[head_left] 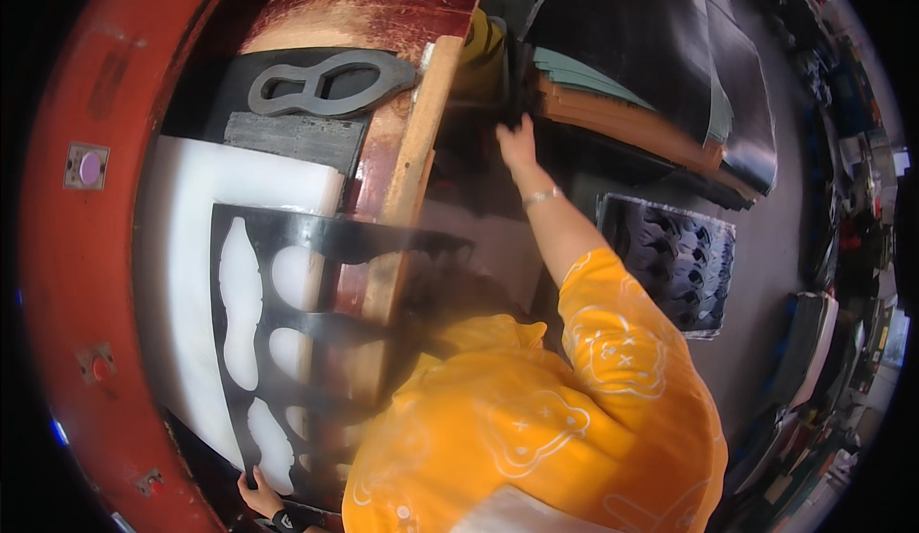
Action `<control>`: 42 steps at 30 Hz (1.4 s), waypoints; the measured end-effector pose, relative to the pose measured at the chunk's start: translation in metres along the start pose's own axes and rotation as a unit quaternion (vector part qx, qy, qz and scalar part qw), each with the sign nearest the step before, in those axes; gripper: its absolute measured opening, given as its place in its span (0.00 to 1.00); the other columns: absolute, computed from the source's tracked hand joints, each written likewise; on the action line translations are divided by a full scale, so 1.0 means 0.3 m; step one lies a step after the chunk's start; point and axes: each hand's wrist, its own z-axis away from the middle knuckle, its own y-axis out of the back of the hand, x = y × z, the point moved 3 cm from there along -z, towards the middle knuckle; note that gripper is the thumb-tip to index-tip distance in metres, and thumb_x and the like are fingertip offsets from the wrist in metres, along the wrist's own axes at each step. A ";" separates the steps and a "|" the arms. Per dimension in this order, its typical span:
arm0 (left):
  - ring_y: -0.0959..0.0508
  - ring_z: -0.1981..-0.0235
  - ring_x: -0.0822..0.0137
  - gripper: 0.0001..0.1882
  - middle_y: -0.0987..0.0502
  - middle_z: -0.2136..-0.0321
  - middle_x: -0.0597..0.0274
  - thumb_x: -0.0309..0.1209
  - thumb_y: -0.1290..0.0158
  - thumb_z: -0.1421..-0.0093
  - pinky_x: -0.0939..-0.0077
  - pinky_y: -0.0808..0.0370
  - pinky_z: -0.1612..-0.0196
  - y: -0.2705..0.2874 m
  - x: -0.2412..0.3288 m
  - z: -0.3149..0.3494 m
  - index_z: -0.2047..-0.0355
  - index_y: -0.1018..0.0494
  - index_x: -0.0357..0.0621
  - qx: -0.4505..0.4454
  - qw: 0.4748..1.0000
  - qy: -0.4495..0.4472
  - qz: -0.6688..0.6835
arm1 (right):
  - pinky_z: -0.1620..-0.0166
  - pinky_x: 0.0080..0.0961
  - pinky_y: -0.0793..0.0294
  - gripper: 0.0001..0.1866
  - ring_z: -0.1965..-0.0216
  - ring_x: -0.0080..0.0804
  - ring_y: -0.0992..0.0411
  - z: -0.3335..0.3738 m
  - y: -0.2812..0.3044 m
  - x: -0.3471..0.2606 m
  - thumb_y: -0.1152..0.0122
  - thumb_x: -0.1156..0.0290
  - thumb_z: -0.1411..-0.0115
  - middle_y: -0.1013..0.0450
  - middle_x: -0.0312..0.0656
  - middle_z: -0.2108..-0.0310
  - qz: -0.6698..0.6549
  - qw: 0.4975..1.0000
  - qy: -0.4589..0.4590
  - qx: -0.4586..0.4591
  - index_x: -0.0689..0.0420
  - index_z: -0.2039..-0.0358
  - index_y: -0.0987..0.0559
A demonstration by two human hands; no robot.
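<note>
Lower left, the left hand pinches the floppy, light cut-out sheet at its edge; the right hand grips dark sheets at upper centre.

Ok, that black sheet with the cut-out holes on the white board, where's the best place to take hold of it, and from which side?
Probably the solid border strip, not the thin webs between the holes. The black cut-out sheet lies flat on the white board, and its near lower corner is where the left hand already touches it. Come in from that near edge, pinching the unbroken margin, since the narrow bridges look likelier to bend.
</note>
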 end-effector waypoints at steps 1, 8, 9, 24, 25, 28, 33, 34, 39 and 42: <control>0.24 0.57 0.54 0.24 0.23 0.58 0.48 0.41 0.38 0.43 0.66 0.30 0.50 0.013 -0.006 -0.005 0.56 0.27 0.31 -0.001 1.000 -0.012 0.023 | 0.43 0.31 0.33 0.35 0.46 0.40 0.30 -0.026 0.020 -0.144 0.40 0.68 0.42 0.30 0.54 0.47 -0.032 0.997 0.062 0.028 0.64 0.37 0.41; 0.27 0.74 0.72 0.16 0.26 0.73 0.62 0.37 0.39 0.41 0.82 0.27 0.71 0.177 0.032 -0.033 0.63 0.30 0.40 0.162 0.929 0.044 0.330 | 0.46 0.32 0.30 0.21 0.52 0.35 0.27 0.415 0.028 -0.742 0.38 0.65 0.42 0.25 0.43 0.54 0.053 0.896 0.326 -0.298 0.59 0.50 0.26; 0.28 0.74 0.73 0.14 0.26 0.71 0.62 0.33 0.42 0.39 0.83 0.28 0.70 0.218 0.083 -0.040 0.59 0.31 0.38 0.161 0.934 0.017 0.318 | 0.45 0.35 0.31 0.24 0.50 0.38 0.28 0.512 0.014 -0.763 0.37 0.62 0.43 0.25 0.44 0.54 0.145 0.851 0.410 -0.295 0.59 0.48 0.27; 0.32 0.83 0.70 0.14 0.26 0.73 0.55 0.25 0.38 0.45 0.81 0.37 0.84 0.508 0.741 -0.097 0.62 0.29 0.35 0.046 0.617 -0.516 0.593 | 0.63 0.24 0.29 0.15 0.69 0.25 0.28 0.826 0.852 -0.530 0.34 0.63 0.43 0.25 0.37 0.74 0.077 0.898 0.135 -0.412 0.63 0.64 0.19; 0.30 0.81 0.67 0.15 0.25 0.72 0.53 0.26 0.37 0.46 0.80 0.34 0.81 0.513 0.801 -0.103 0.61 0.29 0.34 0.028 0.607 -0.542 0.580 | 0.63 0.24 0.29 0.15 0.69 0.26 0.28 0.849 0.928 -0.497 0.34 0.63 0.44 0.25 0.38 0.74 0.057 0.901 0.151 -0.404 0.62 0.64 0.19; 0.28 0.75 0.72 0.15 0.26 0.67 0.58 0.28 0.43 0.40 0.83 0.29 0.70 0.533 1.048 -0.100 0.56 0.30 0.34 0.029 0.565 -0.672 0.478 | 0.67 0.25 0.29 0.16 0.73 0.28 0.27 0.904 1.161 -0.369 0.33 0.61 0.44 0.26 0.40 0.77 0.083 0.941 0.138 -0.298 0.62 0.64 0.19; 0.26 0.63 0.69 0.19 0.25 0.61 0.57 0.27 0.44 0.39 0.76 0.28 0.57 0.548 1.652 0.151 0.50 0.31 0.29 -0.032 0.553 -0.697 0.455 | 0.70 0.24 0.28 0.15 0.76 0.24 0.25 0.942 1.591 -0.114 0.34 0.66 0.46 0.26 0.40 0.80 -0.041 0.997 -0.010 0.060 0.67 0.69 0.20; 0.25 0.62 0.68 0.20 0.24 0.61 0.57 0.27 0.43 0.40 0.74 0.28 0.56 0.562 1.810 0.273 0.51 0.30 0.29 -0.023 0.530 -0.720 0.448 | 0.70 0.24 0.28 0.14 0.75 0.23 0.25 0.947 1.700 -0.073 0.34 0.66 0.46 0.25 0.39 0.80 -0.045 0.991 0.000 0.125 0.67 0.68 0.20; 0.26 0.62 0.74 0.13 0.23 0.61 0.63 0.25 0.47 0.37 0.82 0.30 0.58 0.721 2.560 1.062 0.52 0.28 0.35 -0.145 0.358 -0.829 0.405 | 0.69 0.19 0.31 0.04 0.73 0.17 0.30 0.999 2.337 0.020 0.35 0.73 0.45 0.27 0.31 0.77 -0.062 0.923 0.064 0.375 0.61 0.72 0.19; 0.25 0.62 0.75 0.11 0.22 0.63 0.64 0.27 0.49 0.35 0.81 0.31 0.56 0.871 2.882 1.548 0.53 0.27 0.38 -0.142 0.202 -0.897 0.367 | 0.65 0.24 0.28 0.14 0.68 0.23 0.26 1.109 2.752 -0.070 0.37 0.60 0.41 0.22 0.36 0.71 0.138 0.853 0.137 0.484 0.58 0.66 0.17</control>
